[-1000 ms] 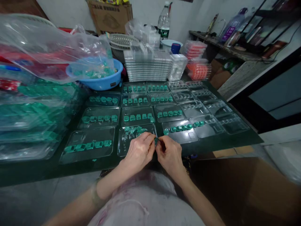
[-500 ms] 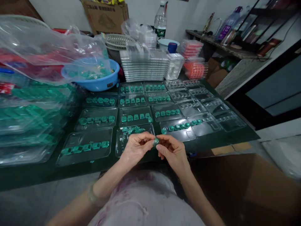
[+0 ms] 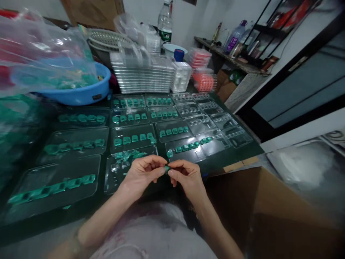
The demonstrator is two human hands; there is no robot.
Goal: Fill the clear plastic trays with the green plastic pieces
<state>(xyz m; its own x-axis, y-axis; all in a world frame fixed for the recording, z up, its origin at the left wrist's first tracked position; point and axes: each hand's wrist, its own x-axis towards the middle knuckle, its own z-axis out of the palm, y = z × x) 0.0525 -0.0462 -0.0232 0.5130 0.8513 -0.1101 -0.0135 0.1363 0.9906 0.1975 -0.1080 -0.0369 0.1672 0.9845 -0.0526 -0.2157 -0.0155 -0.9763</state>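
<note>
Between my two hands, close to the table's front edge, is a small green translucent piece [image 3: 167,168]. My left hand [image 3: 144,172] pinches it from the left, thumb against fingertips, and my right hand [image 3: 184,174] pinches it from the right. The fingers partly cover the piece, so its exact kind is hidden. Just behind my left hand lies a clear plastic tray [image 3: 110,180] with loose green pieces [image 3: 126,155] along its top. Behind my right hand, another clear tray [image 3: 198,155] carries a row of green pieces [image 3: 188,146].
More clear trays [image 3: 81,162] cover the dark green table, several with green rows. A blue basin [image 3: 102,84] stands back left, under plastic film. Stacked clear trays [image 3: 145,73] and orange packs [image 3: 203,82] stand at the back. An open cardboard box [image 3: 242,194] is below right.
The view has turned to the right, so the table's things appear shifted left. Both hands keep their pinch on the small green piece, which now shows less between the fingers.
</note>
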